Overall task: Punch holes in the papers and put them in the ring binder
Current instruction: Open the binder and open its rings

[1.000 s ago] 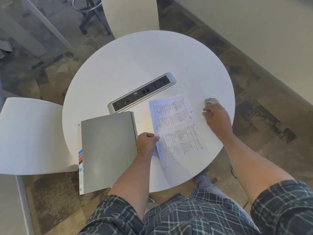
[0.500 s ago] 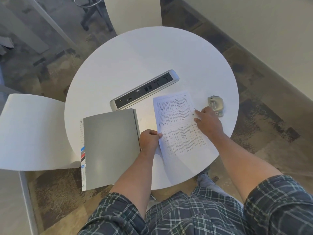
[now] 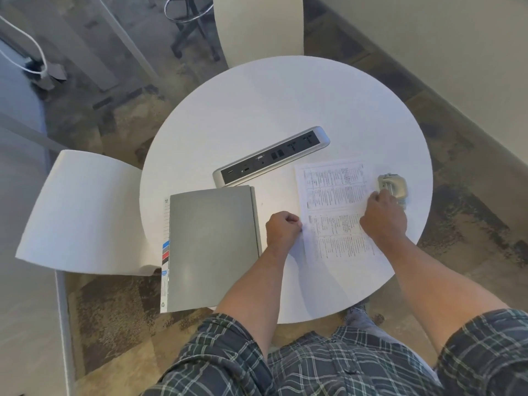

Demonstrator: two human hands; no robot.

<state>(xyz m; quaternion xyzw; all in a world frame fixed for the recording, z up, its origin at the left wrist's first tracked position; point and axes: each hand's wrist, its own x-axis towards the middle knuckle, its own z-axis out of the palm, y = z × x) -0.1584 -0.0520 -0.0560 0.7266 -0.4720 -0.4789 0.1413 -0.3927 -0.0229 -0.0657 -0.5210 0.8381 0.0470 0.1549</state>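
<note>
At a round white table (image 3: 257, 110), your left hand (image 3: 283, 228) pinches the left edge of the papers (image 3: 337, 207) with fingers curled, while your right hand (image 3: 383, 217) rests on their right side, knuckles bent, reaching toward the hole punch (image 3: 393, 187) that sits just beside the sheets at the table's right rim. Whether the right fingers are gripping the paper edge, touching the punch, or neither cannot be told from here; they are tucked under the back of the hand.

The ring binder (image 3: 213, 247) lies closed to the left of the papers, its near end overhanging the table edge, colored index tabs showing along its left side. A power strip (image 3: 271, 160) runs across the table beyond both.

To do this step well, square the sheets first, tapping them so the edges line up, then keep the left pinch firm as you bring the punch to the edge that will meet the rings. Seat the stack fully into the slot before pressing; a skewed stack will likely give crooked holes.

How many sheets are in the stack is hard to make out, the print is too small to read, and the punch's slot is hidden behind your right hand.
</note>
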